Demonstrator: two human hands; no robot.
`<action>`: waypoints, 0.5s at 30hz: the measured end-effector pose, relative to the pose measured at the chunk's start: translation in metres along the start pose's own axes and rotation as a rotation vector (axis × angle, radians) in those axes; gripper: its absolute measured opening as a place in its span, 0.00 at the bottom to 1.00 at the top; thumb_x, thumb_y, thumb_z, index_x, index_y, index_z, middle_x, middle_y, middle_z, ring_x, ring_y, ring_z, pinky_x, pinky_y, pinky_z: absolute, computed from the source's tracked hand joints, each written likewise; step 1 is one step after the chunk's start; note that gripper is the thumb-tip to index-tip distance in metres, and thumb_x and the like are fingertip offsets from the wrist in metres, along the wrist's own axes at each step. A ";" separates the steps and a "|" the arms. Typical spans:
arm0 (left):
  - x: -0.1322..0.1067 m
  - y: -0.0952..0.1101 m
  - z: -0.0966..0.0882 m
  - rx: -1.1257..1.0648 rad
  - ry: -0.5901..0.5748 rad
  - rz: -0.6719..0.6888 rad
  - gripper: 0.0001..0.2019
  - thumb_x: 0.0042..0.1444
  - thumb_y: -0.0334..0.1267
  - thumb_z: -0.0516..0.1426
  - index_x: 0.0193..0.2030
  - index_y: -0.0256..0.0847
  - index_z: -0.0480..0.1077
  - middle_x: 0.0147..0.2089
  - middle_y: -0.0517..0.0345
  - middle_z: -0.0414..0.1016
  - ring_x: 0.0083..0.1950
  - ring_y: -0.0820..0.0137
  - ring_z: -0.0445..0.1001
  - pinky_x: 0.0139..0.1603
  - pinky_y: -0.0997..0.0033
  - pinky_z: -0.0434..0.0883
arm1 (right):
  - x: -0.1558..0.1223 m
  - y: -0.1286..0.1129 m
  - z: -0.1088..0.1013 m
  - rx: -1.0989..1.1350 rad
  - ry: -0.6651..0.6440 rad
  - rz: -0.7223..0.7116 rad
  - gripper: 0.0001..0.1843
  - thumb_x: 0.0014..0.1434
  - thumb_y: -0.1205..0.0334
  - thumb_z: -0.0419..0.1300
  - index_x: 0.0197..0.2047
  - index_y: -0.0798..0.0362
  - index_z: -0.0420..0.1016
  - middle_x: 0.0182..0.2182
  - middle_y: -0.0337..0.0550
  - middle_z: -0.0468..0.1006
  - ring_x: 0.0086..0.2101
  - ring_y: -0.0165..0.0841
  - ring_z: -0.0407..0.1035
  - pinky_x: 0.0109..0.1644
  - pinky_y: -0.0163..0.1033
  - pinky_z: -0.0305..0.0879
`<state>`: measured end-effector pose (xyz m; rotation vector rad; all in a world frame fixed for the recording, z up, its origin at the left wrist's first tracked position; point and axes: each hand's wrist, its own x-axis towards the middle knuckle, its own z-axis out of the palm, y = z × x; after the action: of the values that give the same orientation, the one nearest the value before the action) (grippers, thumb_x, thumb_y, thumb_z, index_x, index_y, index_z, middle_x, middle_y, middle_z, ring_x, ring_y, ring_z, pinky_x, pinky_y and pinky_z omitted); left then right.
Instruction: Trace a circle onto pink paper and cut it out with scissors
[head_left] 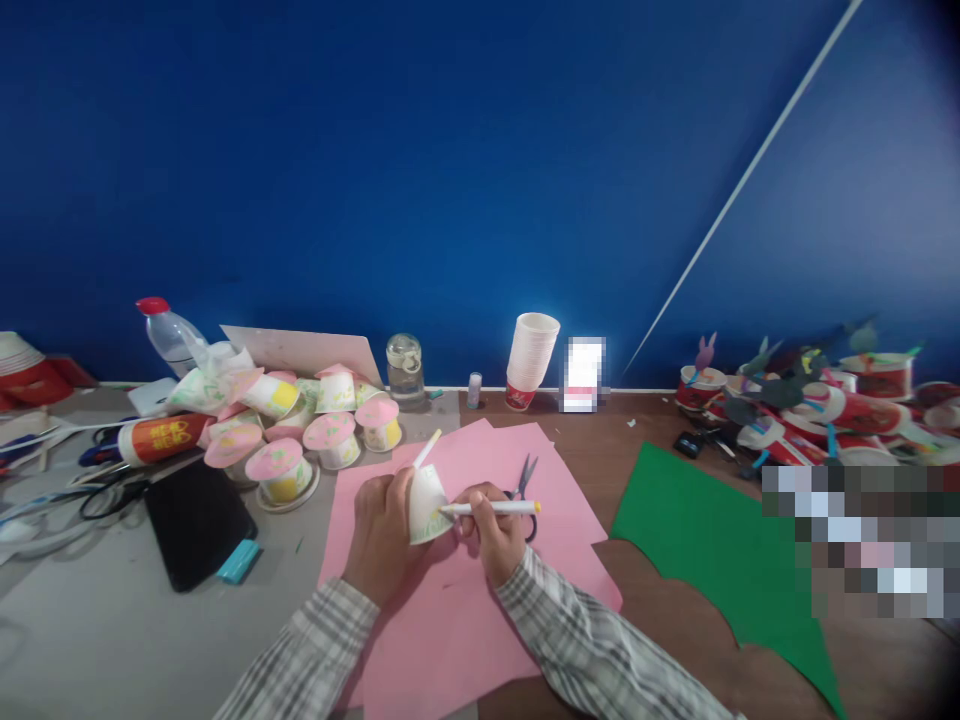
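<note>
My left hand is closed around a white paper cup, tilted over pink paper. Light green and yellow marks show on the cup's side. A slim white stick with a pale yellow end pokes up by my left fingers; I cannot tell whether they grip it. Between the fingers of my right hand is a white marker with a yellow end, its tip at the cup's side. Scissors lie on the pink paper, partly hidden behind my right hand and the marker.
Decorated cups with pink tops crowd the left, near a black tablet-like slab and a clear jar. Stacked white cups stand at the back. Green paper and red cups with paper animals are at right.
</note>
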<state>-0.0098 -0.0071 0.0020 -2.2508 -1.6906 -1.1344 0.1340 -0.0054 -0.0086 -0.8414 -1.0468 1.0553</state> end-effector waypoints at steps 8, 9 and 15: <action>0.003 0.003 -0.002 -0.001 0.016 -0.007 0.37 0.36 0.57 0.56 0.52 0.38 0.56 0.38 0.50 0.65 0.41 0.54 0.65 0.43 0.47 0.66 | 0.001 -0.001 0.002 0.019 0.006 -0.005 0.19 0.51 0.47 0.56 0.22 0.55 0.73 0.09 0.33 0.63 0.12 0.27 0.55 0.15 0.31 0.54; 0.003 0.003 -0.002 -0.004 0.017 -0.008 0.37 0.36 0.57 0.57 0.52 0.38 0.56 0.38 0.50 0.65 0.42 0.54 0.64 0.43 0.47 0.66 | 0.001 -0.001 0.002 0.018 0.003 -0.002 0.19 0.51 0.47 0.56 0.22 0.55 0.73 0.09 0.33 0.63 0.12 0.27 0.55 0.15 0.31 0.54; 0.001 0.001 -0.001 -0.021 -0.006 -0.017 0.38 0.36 0.56 0.58 0.53 0.41 0.54 0.39 0.50 0.64 0.43 0.52 0.64 0.44 0.46 0.64 | 0.001 0.001 0.001 -0.001 -0.001 -0.008 0.19 0.51 0.47 0.55 0.22 0.55 0.73 0.09 0.33 0.62 0.12 0.28 0.55 0.15 0.30 0.54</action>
<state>-0.0091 -0.0071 0.0033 -2.2590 -1.7110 -1.1551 0.1332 -0.0040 -0.0087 -0.8365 -1.0509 1.0487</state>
